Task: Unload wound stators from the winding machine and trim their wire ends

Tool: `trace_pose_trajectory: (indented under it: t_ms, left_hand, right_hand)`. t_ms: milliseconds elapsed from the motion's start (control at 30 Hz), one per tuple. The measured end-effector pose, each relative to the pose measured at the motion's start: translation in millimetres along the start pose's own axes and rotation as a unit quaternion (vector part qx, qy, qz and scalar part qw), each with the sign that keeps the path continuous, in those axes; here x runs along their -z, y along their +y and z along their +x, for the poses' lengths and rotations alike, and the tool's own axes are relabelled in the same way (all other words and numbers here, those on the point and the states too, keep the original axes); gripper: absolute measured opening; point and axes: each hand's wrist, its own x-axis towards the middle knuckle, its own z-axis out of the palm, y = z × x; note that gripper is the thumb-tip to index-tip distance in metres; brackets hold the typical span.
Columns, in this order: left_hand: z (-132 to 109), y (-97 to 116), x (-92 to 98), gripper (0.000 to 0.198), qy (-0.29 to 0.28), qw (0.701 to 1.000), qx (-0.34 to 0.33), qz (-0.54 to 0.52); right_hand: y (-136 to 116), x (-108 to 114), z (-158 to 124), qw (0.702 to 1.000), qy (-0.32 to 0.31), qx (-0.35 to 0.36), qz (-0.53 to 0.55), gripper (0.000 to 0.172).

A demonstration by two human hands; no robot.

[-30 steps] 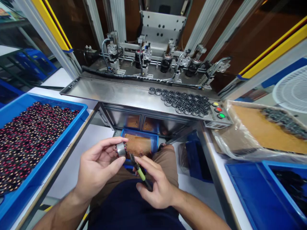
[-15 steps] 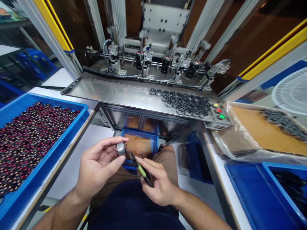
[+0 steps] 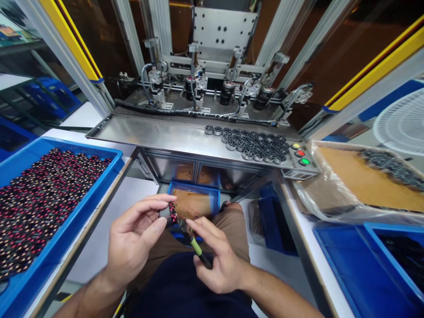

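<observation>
My left hand [image 3: 132, 236] pinches a small round motor stator [image 3: 165, 213] between thumb and fingers. Its grey metal ring faces me, and red and dark windings show along its right edge. In my right hand [image 3: 218, 260] is a pair of pliers [image 3: 196, 247] with green and black handles. Their dark jaws point up and left, close by the stator's wound side. Whether the jaws touch it I cannot tell. Both hands are over my lap, above a blue bin [image 3: 215, 201] lined with brown sheet.
A blue tray [image 3: 114, 155] full of wound stators stands left. Ahead, a metal shelf [image 3: 142, 130] carries several dark ring cores [image 3: 255, 143] before a machine with clamps [image 3: 228, 90]. At right are a button box [image 3: 303, 170], a plastic-lined carton [image 3: 344, 176] and blue bins [image 3: 344, 265].
The stator has turned in my left hand so that more of its red windings show. My right fingers have loosened and straightened along the pliers. The view has shifted slightly.
</observation>
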Motion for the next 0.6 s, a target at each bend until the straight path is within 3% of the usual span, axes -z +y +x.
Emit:
trace_pose_trajectory:
  t_ms: [500, 600]
  left_hand:
    - [-3.7, 2.5, 2.0, 0.029, -0.030, 0.992, -0.078, 0.097]
    - [-4.9, 2.3, 2.4, 0.030, -0.034, 0.992, -0.077, 0.097]
  right_hand:
    - [5.0, 0.0, -0.4, 0.999, 0.020, 0.041, -0.025, 0.085]
    - [4.0, 0.4, -1.2, 0.999, 0.024, 0.020, -0.027, 0.081]
